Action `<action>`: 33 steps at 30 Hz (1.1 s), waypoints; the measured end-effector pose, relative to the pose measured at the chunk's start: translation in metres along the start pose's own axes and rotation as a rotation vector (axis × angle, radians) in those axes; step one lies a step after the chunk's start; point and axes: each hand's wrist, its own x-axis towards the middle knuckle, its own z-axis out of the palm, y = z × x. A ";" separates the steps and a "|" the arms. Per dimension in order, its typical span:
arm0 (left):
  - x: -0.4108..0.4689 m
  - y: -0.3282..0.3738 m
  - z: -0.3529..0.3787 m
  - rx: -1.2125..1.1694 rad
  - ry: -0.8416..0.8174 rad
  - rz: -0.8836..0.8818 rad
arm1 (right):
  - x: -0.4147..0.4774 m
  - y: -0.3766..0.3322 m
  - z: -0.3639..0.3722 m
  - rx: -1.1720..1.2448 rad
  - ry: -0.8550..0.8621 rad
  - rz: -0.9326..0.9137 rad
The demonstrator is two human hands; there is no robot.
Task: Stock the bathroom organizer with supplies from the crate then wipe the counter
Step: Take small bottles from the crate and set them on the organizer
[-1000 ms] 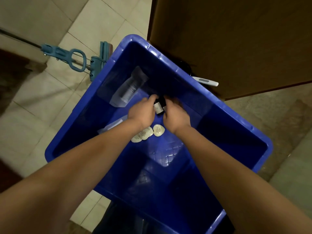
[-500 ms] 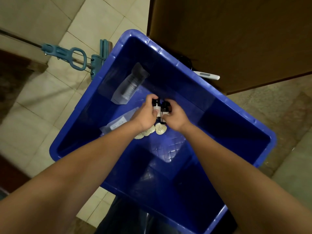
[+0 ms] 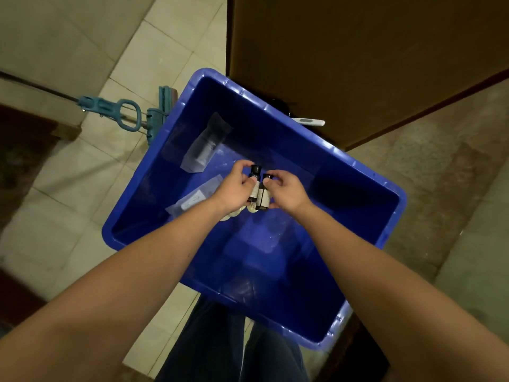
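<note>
- Mop (image 3: pixel 121 117): lies on the tiled floor at far left, its head against the outside of the crate's left wall.
- Blue crate (image 3: pixel 344 216): stands on the floor in front of the person, open at the top.
- Clear packet (image 3: pixel 205 146): inside the crate, leaning on the far left wall, with a tube-shaped item sealed in it.
- Flat sachet (image 3: pixel 192 199): lies on the crate floor, just left of the left wrist.
- Left hand (image 3: pixel 234 188): fingers curled round the left bottle (image 3: pixel 254 188), thumb near its black cap.
- Right bottle (image 3: pixel 263 198): touches the left one side by side; both are upright, above the crate floor near its middle.
- Pale round discs (image 3: pixel 252 209): on the crate floor, partly hidden under the hands.
- Right hand (image 3: pixel 286 191): fingers curled, pinching the right bottle at its cap and side.
- White stick-shaped item (image 3: pixel 308 121): beyond the far rim; its kind cannot be told.
- Brown wooden panel (image 3: pixel 358 64): behind the crate at upper right.
</note>
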 end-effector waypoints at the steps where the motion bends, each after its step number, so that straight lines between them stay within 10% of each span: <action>1: -0.006 0.005 0.001 -0.007 -0.009 -0.003 | -0.008 -0.003 -0.003 0.025 -0.005 0.007; 33: -0.172 0.162 0.115 0.292 -0.300 0.083 | -0.232 0.015 -0.137 0.327 0.339 -0.057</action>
